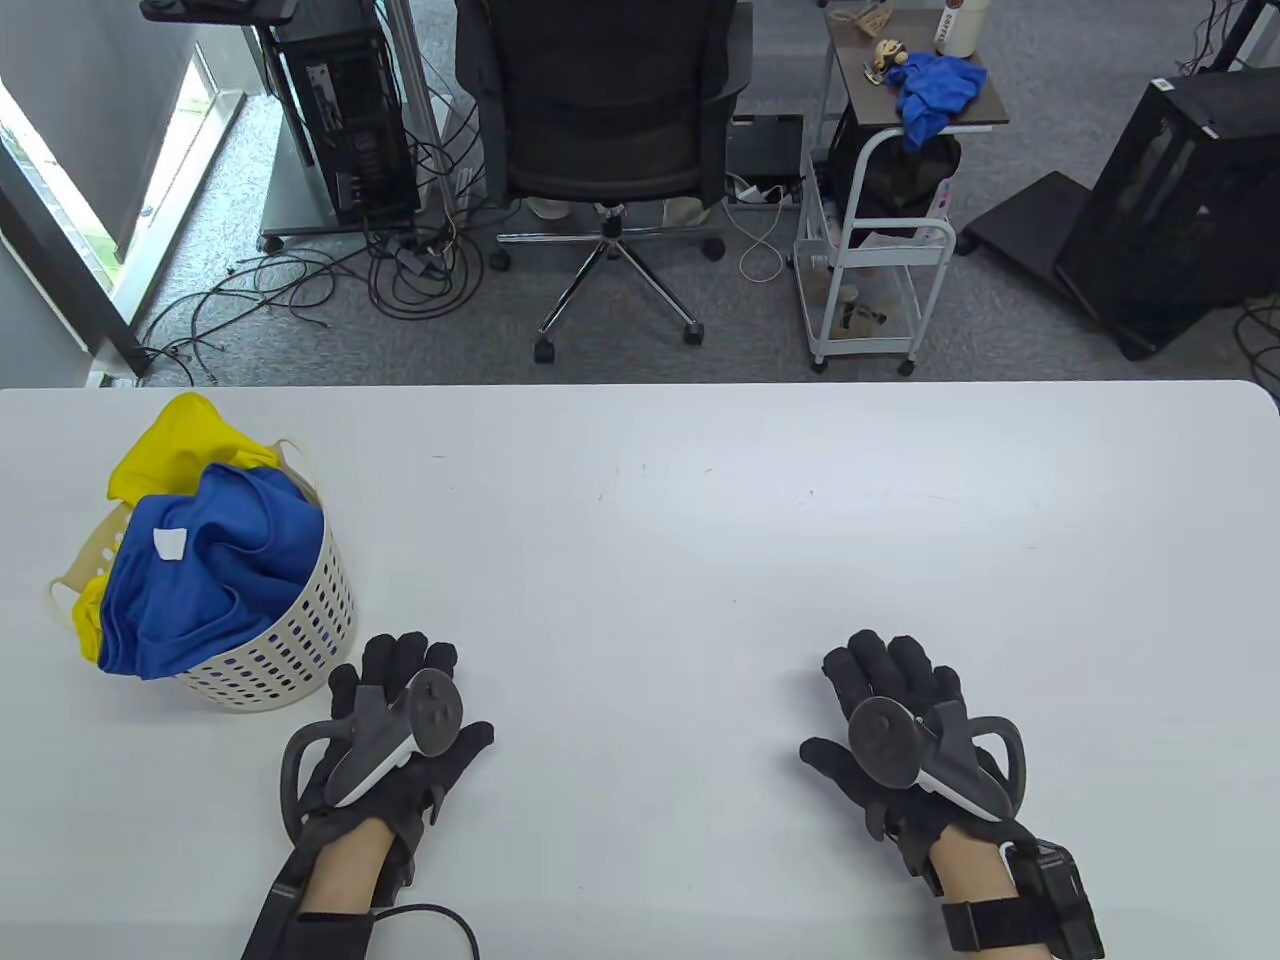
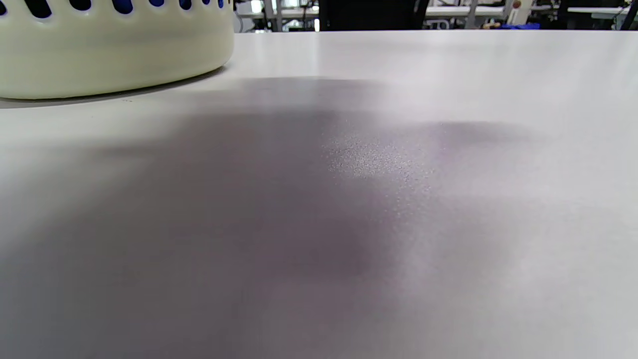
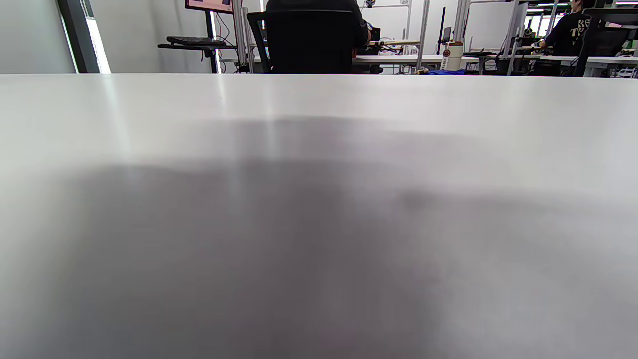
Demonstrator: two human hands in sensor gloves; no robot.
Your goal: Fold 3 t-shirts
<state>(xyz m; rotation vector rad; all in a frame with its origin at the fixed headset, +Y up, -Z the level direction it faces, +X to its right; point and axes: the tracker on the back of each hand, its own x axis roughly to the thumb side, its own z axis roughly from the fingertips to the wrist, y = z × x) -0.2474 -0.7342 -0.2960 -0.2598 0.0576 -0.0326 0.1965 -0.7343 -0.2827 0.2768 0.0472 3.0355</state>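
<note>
A blue t-shirt [image 1: 200, 580] and a yellow t-shirt [image 1: 185, 450] lie crumpled in a cream perforated basket [image 1: 290, 640] at the table's left. The basket's base also shows in the left wrist view [image 2: 99, 55]. My left hand [image 1: 400, 690] rests flat on the table just right of the basket, fingers spread, holding nothing. My right hand [image 1: 880, 680] rests flat on the table at the front right, fingers spread, holding nothing. Neither wrist view shows any fingers.
The white table [image 1: 700, 520] stretches bare between and beyond the hands. Behind its far edge stand an office chair [image 1: 610, 120], a white cart [image 1: 880, 260] with a blue cloth [image 1: 935, 95] on top, and computer towers.
</note>
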